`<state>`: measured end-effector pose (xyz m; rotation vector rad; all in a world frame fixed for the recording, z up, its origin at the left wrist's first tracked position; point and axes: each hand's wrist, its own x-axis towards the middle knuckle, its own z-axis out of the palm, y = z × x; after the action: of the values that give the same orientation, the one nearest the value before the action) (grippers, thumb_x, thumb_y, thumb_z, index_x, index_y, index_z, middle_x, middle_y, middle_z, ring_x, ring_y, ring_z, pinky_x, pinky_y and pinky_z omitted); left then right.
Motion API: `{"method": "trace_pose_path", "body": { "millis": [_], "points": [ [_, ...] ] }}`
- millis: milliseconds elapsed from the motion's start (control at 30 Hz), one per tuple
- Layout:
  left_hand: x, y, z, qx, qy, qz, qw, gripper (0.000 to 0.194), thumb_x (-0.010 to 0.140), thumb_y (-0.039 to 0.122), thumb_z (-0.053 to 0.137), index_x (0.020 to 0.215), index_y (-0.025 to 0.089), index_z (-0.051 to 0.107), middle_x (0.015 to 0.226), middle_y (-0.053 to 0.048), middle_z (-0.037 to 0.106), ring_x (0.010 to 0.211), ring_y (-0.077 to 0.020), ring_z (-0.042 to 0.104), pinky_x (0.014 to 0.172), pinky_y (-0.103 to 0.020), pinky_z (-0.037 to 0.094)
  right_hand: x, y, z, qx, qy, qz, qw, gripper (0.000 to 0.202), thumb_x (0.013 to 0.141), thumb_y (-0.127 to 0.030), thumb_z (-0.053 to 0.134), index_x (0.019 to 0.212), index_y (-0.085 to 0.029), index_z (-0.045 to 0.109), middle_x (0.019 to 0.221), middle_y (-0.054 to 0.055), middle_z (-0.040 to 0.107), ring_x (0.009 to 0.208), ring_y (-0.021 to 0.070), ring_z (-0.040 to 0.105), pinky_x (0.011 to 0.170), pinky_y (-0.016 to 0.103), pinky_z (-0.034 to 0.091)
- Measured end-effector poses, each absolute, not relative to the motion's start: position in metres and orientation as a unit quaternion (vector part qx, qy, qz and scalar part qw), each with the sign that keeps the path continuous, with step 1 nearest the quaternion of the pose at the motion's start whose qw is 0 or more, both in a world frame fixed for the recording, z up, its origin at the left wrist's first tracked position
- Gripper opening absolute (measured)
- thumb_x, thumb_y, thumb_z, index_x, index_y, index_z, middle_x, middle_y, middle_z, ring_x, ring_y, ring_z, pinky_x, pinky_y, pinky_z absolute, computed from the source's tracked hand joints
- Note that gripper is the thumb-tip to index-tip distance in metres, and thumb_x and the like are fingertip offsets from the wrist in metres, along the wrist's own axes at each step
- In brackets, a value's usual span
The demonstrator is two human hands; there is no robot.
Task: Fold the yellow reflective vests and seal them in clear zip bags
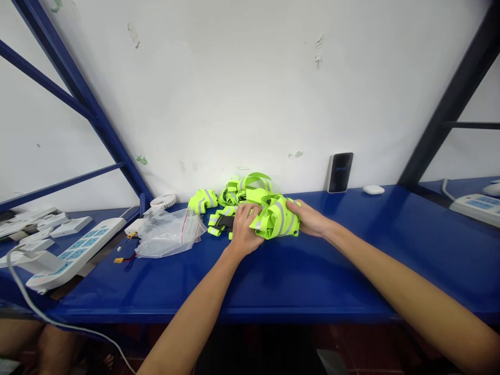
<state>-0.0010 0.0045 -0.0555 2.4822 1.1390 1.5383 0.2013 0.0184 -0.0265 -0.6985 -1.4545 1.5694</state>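
A bundle of neon-yellow reflective strap with silver stripes is between my hands, just above the blue tabletop. My left hand has its fingers curled closed against the bundle's left side. On the other side my right hand grips it, thumb on top, the other fingers hidden behind. More reflective straps lie in a loose pile behind the bundle, close to the wall. A dark piece of strap shows left of my left hand. Farther left sits a smaller folded reflective piece.
Clear plastic bags lie on the blue table, beside short wires with yellow connectors and a small white fan. A phone leans on the wall near a white case. Left stands a power strip.
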Motion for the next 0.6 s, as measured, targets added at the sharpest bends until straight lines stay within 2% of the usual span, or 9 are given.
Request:
{"method": "trace_pose_path", "body": {
  "millis": [67, 133, 233, 333, 433, 500, 600],
  "points": [
    [-0.002, 0.001, -0.053, 0.792, 0.349, 0.5, 0.01, 0.054, 0.068, 0.027, 0.071, 0.12, 0.023, 0.058, 0.115, -0.01, 0.061, 0.113, -0.0312, 0.051, 0.102, -0.044, 0.037, 0.201, 0.019, -0.029, -0.28, -0.585, 0.638, 0.415, 0.053, 0.074, -0.064, 0.067, 0.102, -0.019, 0.069, 0.103, 0.01, 0.074, 0.093, 0.0263, 0.07, 0.086, 0.042, 0.056],
    [0.0, -0.004, -0.051, 0.8, 0.323, 0.504, 0.033, 0.077, 0.067, 0.029, 0.075, 0.137, 0.024, 0.044, 0.132, -0.012, 0.053, 0.125, -0.0319, 0.045, 0.109, -0.044, 0.031, 0.2, 0.02, -0.033, -0.292, -0.577, 0.646, 0.406, 0.047, 0.078, -0.06, 0.066, 0.102, -0.02, 0.069, 0.103, 0.009, 0.074, 0.09, 0.0243, 0.07, 0.086, 0.041, 0.056],
    [0.006, -0.01, -0.05, 0.797, 0.296, 0.52, 0.084, 0.097, 0.062, 0.032, 0.081, 0.145, 0.024, 0.031, 0.148, -0.013, 0.038, 0.137, -0.0327, 0.035, 0.116, -0.044, 0.023, 0.196, 0.023, -0.04, -0.314, -0.586, 0.636, 0.393, 0.041, 0.08, -0.055, 0.066, 0.1, -0.019, 0.071, 0.097, 0.009, 0.074, 0.086, 0.0233, 0.069, 0.081, 0.039, 0.057],
    [0.013, -0.012, -0.051, 0.774, 0.308, 0.533, 0.15, 0.096, 0.058, 0.032, 0.084, 0.141, 0.022, 0.036, 0.144, -0.014, 0.044, 0.133, -0.0327, 0.042, 0.113, -0.045, 0.03, 0.193, 0.024, -0.043, -0.327, -0.626, 0.579, 0.407, 0.041, 0.081, -0.055, 0.065, 0.098, -0.018, 0.071, 0.091, 0.008, 0.074, 0.084, 0.0228, 0.068, 0.077, 0.036, 0.056],
    [0.016, -0.008, -0.054, 0.745, 0.336, 0.538, 0.206, 0.095, 0.054, 0.029, 0.086, 0.135, 0.02, 0.038, 0.128, -0.012, 0.057, 0.116, -0.0292, 0.057, 0.103, -0.044, 0.042, 0.192, 0.023, -0.041, -0.358, -0.671, 0.472, 0.445, 0.039, 0.084, -0.056, 0.06, 0.089, -0.018, 0.069, 0.086, 0.006, 0.071, 0.083, 0.021, 0.065, 0.076, 0.033, 0.053],
    [0.015, -0.004, -0.056, 0.728, 0.338, 0.55, 0.231, 0.091, 0.054, 0.029, 0.087, 0.131, 0.02, 0.04, 0.118, -0.009, 0.062, 0.106, -0.0257, 0.061, 0.097, -0.043, 0.047, 0.193, 0.02, -0.037, -0.392, -0.696, 0.376, 0.469, 0.04, 0.088, -0.056, 0.053, 0.084, -0.018, 0.066, 0.084, 0.004, 0.069, 0.08, 0.0199, 0.063, 0.075, 0.032, 0.051],
    [0.014, 0.001, -0.056, 0.703, 0.35, 0.57, 0.24, 0.08, 0.056, 0.032, 0.086, 0.122, 0.02, 0.042, 0.111, -0.007, 0.063, 0.099, -0.0225, 0.063, 0.09, -0.04, 0.051, 0.196, 0.016, -0.032, -0.395, -0.701, 0.293, 0.517, 0.043, 0.093, -0.056, 0.041, 0.092, -0.019, 0.063, 0.09, 0.004, 0.067, 0.082, 0.0199, 0.063, 0.076, 0.031, 0.049]
  ]
}}
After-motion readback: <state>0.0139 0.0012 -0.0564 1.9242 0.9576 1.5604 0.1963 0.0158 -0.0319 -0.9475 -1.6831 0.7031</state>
